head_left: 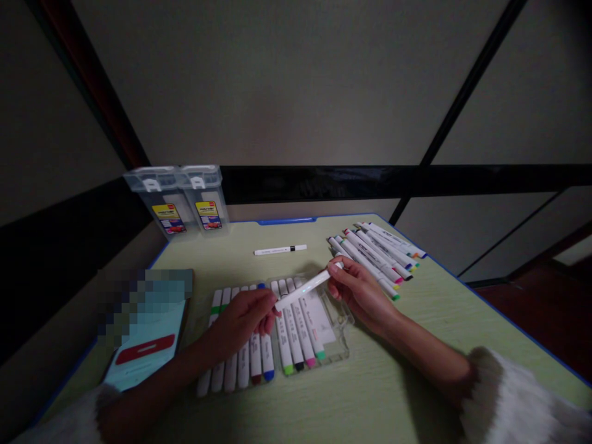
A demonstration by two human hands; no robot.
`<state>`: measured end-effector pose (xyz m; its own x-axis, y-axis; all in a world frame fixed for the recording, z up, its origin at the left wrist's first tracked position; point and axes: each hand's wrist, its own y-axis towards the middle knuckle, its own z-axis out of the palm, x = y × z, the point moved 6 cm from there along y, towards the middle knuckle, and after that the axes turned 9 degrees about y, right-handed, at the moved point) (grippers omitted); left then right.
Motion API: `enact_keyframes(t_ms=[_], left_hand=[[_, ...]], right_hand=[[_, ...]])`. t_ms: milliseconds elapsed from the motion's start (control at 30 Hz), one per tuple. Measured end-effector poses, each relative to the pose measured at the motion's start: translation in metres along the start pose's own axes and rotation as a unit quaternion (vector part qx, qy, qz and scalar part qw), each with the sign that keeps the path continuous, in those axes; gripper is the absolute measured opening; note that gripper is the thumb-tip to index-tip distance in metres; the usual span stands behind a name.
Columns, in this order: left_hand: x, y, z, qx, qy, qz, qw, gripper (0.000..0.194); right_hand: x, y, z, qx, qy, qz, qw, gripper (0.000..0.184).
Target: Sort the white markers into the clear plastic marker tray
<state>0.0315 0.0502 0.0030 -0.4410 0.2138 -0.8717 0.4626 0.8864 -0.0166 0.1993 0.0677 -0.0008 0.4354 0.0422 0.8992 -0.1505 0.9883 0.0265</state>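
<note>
A white marker (303, 290) slants between my two hands, above a clear plastic case. My left hand (247, 314) pinches its lower left end, and my right hand (358, 287) grips its upper right end. Below, the clear case (343, 345) lies flat with markers in both halves. Under my left hand stands a row of several markers (244, 364), partly hidden by the hand and forearm. In the right half, several more markers (296, 333) lie side by side, with a pale card showing beside them.
A loose pile of capped markers (377, 253) lies at the right back. One thin white pen (280, 250) rests alone behind the case. Two lidded clear boxes (185, 200) stand at the back left. A lit tablet (148, 333) lies on the left of the green table (383, 394).
</note>
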Motion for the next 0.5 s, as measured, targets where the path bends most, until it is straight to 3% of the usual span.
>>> enact_keyframes(t_ms=[200, 500], left_hand=[[0.0058, 0.0016, 0.0016, 0.005, -0.012, -0.002, 1.000, 0.028], [0.0046, 0.0017, 0.0010, 0.012, -0.004, 0.002, 1.000, 0.025]], right_hand=[[-0.0002, 0.0016, -0.0029, -0.018, 0.019, 0.002, 1.000, 0.021], [0.0000, 0.0013, 0.0016, 0.011, -0.002, -0.017, 1.000, 0.019]])
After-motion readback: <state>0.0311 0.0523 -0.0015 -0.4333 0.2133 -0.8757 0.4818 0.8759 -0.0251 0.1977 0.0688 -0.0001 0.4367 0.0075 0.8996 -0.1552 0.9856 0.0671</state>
